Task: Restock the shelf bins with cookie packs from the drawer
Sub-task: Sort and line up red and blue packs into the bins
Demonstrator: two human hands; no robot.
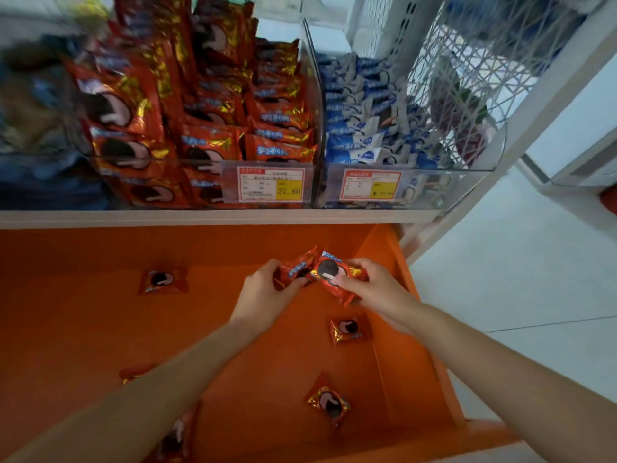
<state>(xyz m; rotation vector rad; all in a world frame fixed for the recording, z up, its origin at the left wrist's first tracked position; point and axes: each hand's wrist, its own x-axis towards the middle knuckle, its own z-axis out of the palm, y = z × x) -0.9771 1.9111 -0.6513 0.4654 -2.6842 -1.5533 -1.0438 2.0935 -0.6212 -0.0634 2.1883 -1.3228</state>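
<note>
Both hands are reaching down into the orange drawer (83,312), which is standing open under the white shelf (200,217). The left hand (263,289) is gripping a red pack (295,269), with its fingers curled round the left end of it. The right hand (374,285) is pinching a second red pack (337,274), with the thumb lying across the printed cookie on the front and the other fingers behind. The two packs are touching each other in the middle, over the far right part of the drawer; I cannot tell whether they are lifted off the floor or resting on it. Five more red packs are lying loose on the drawer floor: one far to the left (162,281), one just beside the right forearm (347,329), one nearer to the person (329,401), and two that the left forearm is partly hiding (133,372) (177,436). On the shelf two clear bins are standing side by side. The left bin (150,158) is holding many red packs, which are standing upright in rows, and it is carrying a price tag (270,184) reading 27.80. The right bin (434,170) is holding blue and white packs, and its own tag (370,184) is too blurred for reading.
</note>
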